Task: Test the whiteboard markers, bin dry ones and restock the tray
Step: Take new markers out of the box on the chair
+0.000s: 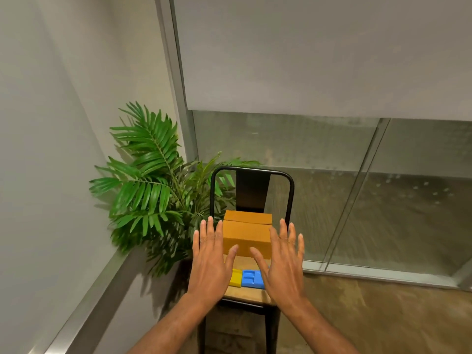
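Left hand: we hold our left hand [209,259] out over the left side of the seat, back up, fingers straight and spread, gripping nothing; its thumb crosses the lower left of the box front, and we cannot tell whether it touches.
Right hand: our right hand [283,261] mirrors it on the right side, flat, fingers fanned, nothing in it; its thumb points at the lower middle of the box front, contact unclear.
Seat: the pale wooden seat [246,295] of a black-framed chair lies under both hands and carries the things below.
Yellow block: a small yellow plastic block [235,277] lies near the seat's front edge, partly hidden by our left hand.
Blue block: a blue plastic block [251,278] with moulded slots sits just beside the yellow one, on its right, between our two hands.
Box: the brown cardboard box [246,233] stands behind the blocks at the rear of the seat, flaps down; we cannot see what it holds.
Chair back: a black metal chair back [251,192], a rounded hoop with one flat centre slat, rises right behind the box.
Plant: a green palm-like plant [150,185] fills the corner to the left of the chair, some fronds showing through the hoop.
Side wall: a plain grey wall [46,123] runs along our left.
Glass: a frosted glass partition [293,141] stands behind the chair.
Blind: a pale grey roller blind [319,54] covers its upper part.
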`<state>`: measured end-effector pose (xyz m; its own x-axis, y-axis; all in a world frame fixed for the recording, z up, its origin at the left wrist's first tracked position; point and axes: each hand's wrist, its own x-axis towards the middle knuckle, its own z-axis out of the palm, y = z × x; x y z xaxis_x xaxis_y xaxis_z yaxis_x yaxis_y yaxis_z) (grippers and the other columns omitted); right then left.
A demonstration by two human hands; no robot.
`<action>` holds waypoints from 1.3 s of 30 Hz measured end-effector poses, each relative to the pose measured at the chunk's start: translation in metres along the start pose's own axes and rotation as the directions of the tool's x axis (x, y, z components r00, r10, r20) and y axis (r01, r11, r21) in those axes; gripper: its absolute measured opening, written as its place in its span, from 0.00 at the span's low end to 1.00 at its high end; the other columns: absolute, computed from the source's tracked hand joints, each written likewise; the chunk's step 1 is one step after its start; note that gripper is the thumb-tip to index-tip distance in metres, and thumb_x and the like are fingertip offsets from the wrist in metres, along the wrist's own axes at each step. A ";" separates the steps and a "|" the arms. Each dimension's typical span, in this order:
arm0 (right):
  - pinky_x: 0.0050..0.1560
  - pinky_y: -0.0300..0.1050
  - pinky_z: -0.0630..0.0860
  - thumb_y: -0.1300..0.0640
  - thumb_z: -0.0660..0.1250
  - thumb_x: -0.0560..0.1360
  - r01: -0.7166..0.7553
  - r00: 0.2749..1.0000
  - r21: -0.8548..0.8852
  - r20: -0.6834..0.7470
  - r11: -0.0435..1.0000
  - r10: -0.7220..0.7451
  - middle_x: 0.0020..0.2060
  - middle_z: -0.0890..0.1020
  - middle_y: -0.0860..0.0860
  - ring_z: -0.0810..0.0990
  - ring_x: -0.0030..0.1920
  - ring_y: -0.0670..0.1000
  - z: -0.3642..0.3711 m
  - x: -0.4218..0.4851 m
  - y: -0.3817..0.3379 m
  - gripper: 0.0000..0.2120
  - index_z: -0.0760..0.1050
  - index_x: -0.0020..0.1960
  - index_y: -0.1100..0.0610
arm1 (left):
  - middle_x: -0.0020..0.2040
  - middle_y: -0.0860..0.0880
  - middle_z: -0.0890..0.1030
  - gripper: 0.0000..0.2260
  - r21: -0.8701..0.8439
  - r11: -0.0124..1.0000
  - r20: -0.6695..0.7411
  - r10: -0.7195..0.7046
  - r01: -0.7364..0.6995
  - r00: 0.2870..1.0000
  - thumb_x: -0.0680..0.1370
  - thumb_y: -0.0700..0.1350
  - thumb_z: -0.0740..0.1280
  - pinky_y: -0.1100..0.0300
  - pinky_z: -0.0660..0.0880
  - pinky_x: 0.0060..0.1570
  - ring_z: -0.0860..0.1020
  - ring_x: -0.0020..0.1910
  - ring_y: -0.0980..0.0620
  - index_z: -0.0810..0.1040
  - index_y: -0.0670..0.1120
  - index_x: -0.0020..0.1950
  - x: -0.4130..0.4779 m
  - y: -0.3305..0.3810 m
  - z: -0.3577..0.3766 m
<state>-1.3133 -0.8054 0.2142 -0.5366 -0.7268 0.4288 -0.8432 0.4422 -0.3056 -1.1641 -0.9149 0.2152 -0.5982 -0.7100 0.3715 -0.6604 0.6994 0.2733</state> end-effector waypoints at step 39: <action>0.77 0.56 0.45 0.36 0.65 0.75 -0.406 0.768 -0.017 0.536 0.914 0.351 0.80 0.45 0.54 0.47 0.80 0.55 0.178 0.160 0.067 0.46 0.42 0.81 0.51 | 0.82 0.46 0.61 0.32 -0.315 0.856 0.633 -0.133 0.410 0.762 0.84 0.58 0.59 0.49 0.61 0.77 0.61 0.80 0.45 0.53 0.47 0.83 0.204 -0.101 0.178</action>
<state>-1.4494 -0.9854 0.1109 -0.6905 -0.6846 -0.2335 -0.5533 0.7079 -0.4390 -1.3003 -1.1450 0.1059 -0.6560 -0.6859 -0.3150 -0.6678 0.3329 0.6658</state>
